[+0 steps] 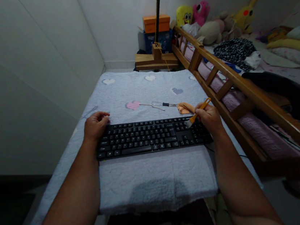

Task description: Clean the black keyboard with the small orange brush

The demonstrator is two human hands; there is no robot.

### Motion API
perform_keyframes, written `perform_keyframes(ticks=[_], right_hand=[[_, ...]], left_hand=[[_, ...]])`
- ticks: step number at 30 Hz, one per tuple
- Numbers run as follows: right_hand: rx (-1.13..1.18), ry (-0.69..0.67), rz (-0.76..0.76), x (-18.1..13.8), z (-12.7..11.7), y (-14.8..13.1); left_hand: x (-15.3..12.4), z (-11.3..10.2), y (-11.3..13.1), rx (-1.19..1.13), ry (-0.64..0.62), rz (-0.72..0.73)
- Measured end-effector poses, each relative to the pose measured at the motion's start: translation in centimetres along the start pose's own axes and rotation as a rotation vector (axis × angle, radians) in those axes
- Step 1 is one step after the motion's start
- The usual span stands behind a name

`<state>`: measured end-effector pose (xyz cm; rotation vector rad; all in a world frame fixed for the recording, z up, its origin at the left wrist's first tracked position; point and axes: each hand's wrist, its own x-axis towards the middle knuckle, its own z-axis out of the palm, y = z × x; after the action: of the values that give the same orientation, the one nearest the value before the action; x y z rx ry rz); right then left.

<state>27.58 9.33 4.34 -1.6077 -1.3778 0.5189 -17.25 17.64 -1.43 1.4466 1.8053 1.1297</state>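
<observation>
A black keyboard (pixel 150 136) lies across a table covered by a pale blue cloth with hearts (pixel 152 178). My left hand (pixel 96 124) rests curled on the keyboard's far left corner, gripping its edge. My right hand (pixel 208 116) pinches a small brush with an orange handle (pixel 198 113); its bristles touch the keys near the keyboard's right end. Just behind the brush lies an orange cloth (pixel 184 107). A metal wire tool with a black grip (pixel 157 105) rests on the cloth beyond the keyboard.
A wooden bed rail (pixel 245 89) runs along the right, close to my right arm. Plush toys (pixel 209 19) and bedding lie on the bed. A wooden stand with a pole (pixel 157 58) and an orange box (pixel 157 23) stand at the far end. A white wall is on the left.
</observation>
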Motion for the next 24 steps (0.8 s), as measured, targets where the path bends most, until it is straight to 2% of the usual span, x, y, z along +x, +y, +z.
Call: perform_keyframes(ticks=[6, 11, 19, 24], right_hand=[[0.075, -0.011, 0.038, -0.1, -0.1, 0.2], [-0.001, -0.039, 0.008, -0.1, 0.3, 0.5], [-0.022, 0.155, -0.079, -0.2, 0.4, -0.1], [0.000, 0.121, -0.048, -0.3, 0.4, 0.2]], left_hand=[[0.0, -0.1, -0.2, 0.031, -0.001, 0.027], [-0.1, 0.0, 0.1, 0.035, 0.020, -0.006], [-0.4, -0.1, 0.9, 0.036, 0.007, -0.020], [-0.4, -0.1, 0.8, 0.032, 0.006, -0.023]])
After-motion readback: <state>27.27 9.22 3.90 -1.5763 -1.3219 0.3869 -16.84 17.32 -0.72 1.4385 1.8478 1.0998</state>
